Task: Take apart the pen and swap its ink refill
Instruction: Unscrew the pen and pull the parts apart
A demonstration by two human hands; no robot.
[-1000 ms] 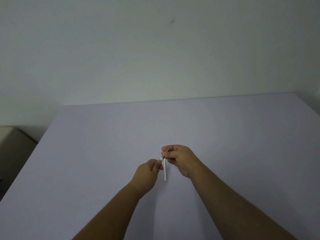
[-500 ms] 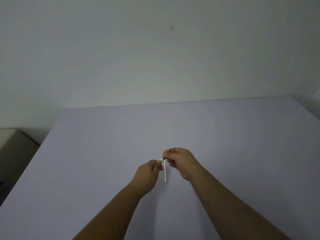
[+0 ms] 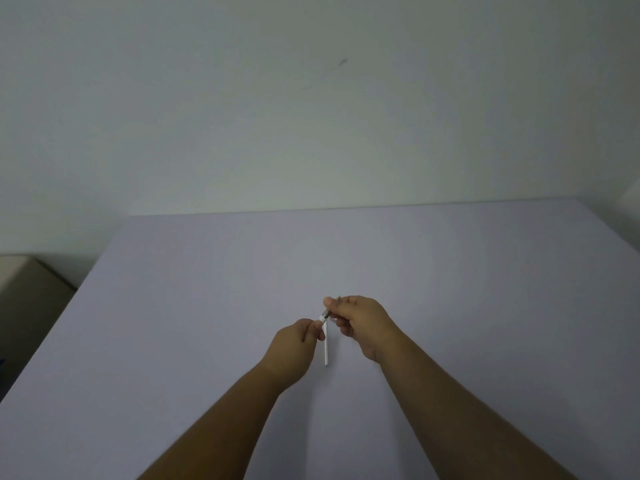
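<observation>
Both hands meet over the middle of the pale lilac table (image 3: pixel 450 271). My left hand (image 3: pixel 294 344) pinches the white pen barrel (image 3: pixel 322 319), of which only a short end shows past the fingers. My right hand (image 3: pixel 360 322) grips the pen's dark tip section (image 3: pixel 327 312), whose point sticks out above the thumb. The two pen parts touch at a joint between the hands. A thin white refill (image 3: pixel 326 346) lies on the table just below the hands, pointing toward me.
A plain pale wall (image 3: pixel 311 116) stands behind the table's far edge. To the left, beyond the table's edge, a beige box-like object (image 3: pixel 20 275) sits lower down. The table's right corner is near the frame's right side.
Both hands have stayed together on the pen, the right hand shifting slightly about the tip section. The white refill has not moved on the table. The view has tilted a little.
</observation>
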